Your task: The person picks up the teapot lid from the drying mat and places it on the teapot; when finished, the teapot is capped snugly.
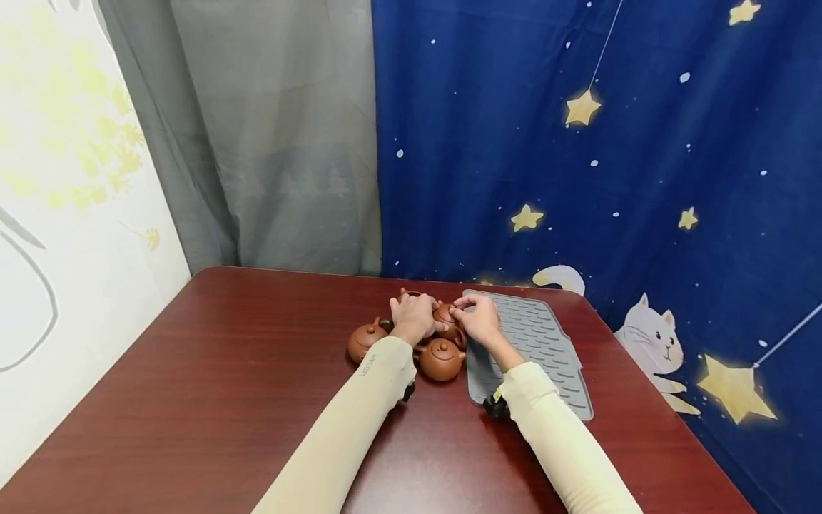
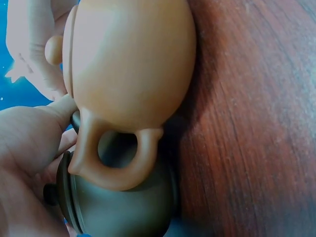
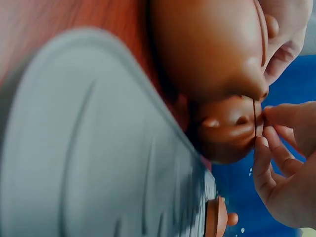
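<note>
Several brown clay teapots stand close together near the far side of the table. My left hand (image 1: 414, 315) reaches over the rear of the cluster, its thumb and index finger around the left side of the middle teapot (image 1: 447, 314). My right hand (image 1: 480, 319) pinches that teapot's lid (image 3: 258, 118) at the top; its knob is hidden by the fingers. Before the hands stands the front teapot (image 1: 441, 360), lid on, its looped handle (image 2: 118, 185) large in the left wrist view. A further teapot (image 1: 364, 340) sits left of my left wrist, another (image 1: 406, 293) partly hidden behind that hand.
A grey ridged mat (image 1: 533, 343) lies under and right of my right forearm, its left edge beside the teapots. At the mat's far edge, the right wrist view shows a brown knobbed piece (image 3: 217, 217), mostly out of sight. Curtains hang behind the table (image 1: 225, 378).
</note>
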Demonstrator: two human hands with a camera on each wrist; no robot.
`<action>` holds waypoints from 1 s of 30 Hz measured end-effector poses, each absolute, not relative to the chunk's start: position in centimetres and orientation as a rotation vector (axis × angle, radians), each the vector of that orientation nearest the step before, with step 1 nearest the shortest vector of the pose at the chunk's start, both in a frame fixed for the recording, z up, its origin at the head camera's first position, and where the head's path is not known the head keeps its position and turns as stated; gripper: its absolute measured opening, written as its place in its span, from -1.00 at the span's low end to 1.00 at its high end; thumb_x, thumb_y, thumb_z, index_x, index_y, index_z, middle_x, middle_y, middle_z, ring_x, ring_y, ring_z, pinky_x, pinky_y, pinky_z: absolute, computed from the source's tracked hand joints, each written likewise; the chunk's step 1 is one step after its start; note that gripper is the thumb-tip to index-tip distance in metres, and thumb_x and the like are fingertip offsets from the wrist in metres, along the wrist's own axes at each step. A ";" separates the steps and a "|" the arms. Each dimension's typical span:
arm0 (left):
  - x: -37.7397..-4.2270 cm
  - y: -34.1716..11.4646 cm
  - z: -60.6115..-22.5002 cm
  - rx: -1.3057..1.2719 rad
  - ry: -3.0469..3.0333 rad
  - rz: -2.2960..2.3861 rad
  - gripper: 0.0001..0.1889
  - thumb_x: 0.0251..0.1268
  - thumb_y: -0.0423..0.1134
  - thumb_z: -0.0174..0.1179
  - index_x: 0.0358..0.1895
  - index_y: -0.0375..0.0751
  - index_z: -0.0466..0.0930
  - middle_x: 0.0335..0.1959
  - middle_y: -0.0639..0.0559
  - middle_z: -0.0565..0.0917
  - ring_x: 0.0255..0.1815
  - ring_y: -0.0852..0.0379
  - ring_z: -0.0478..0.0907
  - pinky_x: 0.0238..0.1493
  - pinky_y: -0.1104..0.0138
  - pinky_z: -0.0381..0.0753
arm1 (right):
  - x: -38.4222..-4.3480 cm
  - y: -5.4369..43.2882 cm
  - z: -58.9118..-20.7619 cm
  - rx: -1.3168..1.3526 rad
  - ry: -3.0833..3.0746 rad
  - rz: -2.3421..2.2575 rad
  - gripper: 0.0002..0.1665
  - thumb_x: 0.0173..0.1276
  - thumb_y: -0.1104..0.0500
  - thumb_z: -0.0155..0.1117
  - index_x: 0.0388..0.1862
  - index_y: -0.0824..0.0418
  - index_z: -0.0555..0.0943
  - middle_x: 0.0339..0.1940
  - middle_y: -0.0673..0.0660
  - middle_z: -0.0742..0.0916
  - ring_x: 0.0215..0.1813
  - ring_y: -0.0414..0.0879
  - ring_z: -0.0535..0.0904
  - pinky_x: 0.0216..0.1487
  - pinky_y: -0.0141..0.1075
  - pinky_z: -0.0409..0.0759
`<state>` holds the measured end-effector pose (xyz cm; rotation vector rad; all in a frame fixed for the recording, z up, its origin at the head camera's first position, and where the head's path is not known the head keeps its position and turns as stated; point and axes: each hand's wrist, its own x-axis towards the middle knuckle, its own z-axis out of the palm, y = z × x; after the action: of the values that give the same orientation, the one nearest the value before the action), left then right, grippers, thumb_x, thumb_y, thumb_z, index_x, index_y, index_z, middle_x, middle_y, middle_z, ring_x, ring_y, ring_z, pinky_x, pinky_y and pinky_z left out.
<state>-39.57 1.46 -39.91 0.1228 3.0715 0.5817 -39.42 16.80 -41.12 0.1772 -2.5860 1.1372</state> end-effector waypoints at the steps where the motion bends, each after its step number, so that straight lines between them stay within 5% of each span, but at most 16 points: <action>1: -39.6 1.5 -39.9 0.122 3.071 0.584 -0.47 0.08 0.19 0.43 0.15 0.17 0.66 0.14 0.06 0.65 0.19 -0.07 0.40 0.16 0.00 0.14 | -39.4 17.0 -41.2 0.193 -2.568 1.148 -0.84 0.28 0.11 0.46 -0.30 0.19 0.76 -0.28 0.11 0.77 -0.37 -0.07 0.58 -0.37 -0.28 0.45; 13: -39.0 1.4 -39.4 0.122 3.070 0.588 -0.48 0.09 0.17 0.43 0.15 0.19 0.64 0.15 0.10 0.63 0.20 -0.04 0.40 0.18 0.01 0.12 | -39.9 20.2 -41.5 0.182 -2.517 1.057 -0.88 0.29 0.20 0.36 -0.35 0.24 0.75 -0.41 0.11 0.75 -0.30 -0.01 0.64 -0.20 -0.18 0.53; 21: -39.0 1.5 -39.4 0.232 3.065 0.523 -0.48 0.16 0.17 0.39 0.20 0.20 0.61 0.19 0.11 0.61 0.20 -0.06 0.41 0.14 0.02 0.13 | -40.1 21.7 -41.3 0.029 -2.591 0.976 -0.78 0.20 0.20 0.35 -0.16 0.18 0.71 -0.24 0.10 0.74 -0.17 0.02 0.60 -0.09 -0.12 0.51; 30: -39.1 0.0 -39.3 0.261 3.120 0.554 -0.49 0.32 0.14 0.26 0.29 0.12 0.53 0.19 0.13 0.60 0.22 -0.05 0.39 0.12 0.01 0.15 | -40.7 22.3 -41.2 -0.030 -2.732 0.926 -0.64 0.35 0.16 0.29 0.08 0.27 0.67 0.02 0.24 0.72 0.14 0.16 0.57 0.12 0.00 0.50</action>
<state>-39.09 -0.04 -39.26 0.2611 3.1204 0.5539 -40.66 22.30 -41.20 -0.0301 -2.7315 0.9263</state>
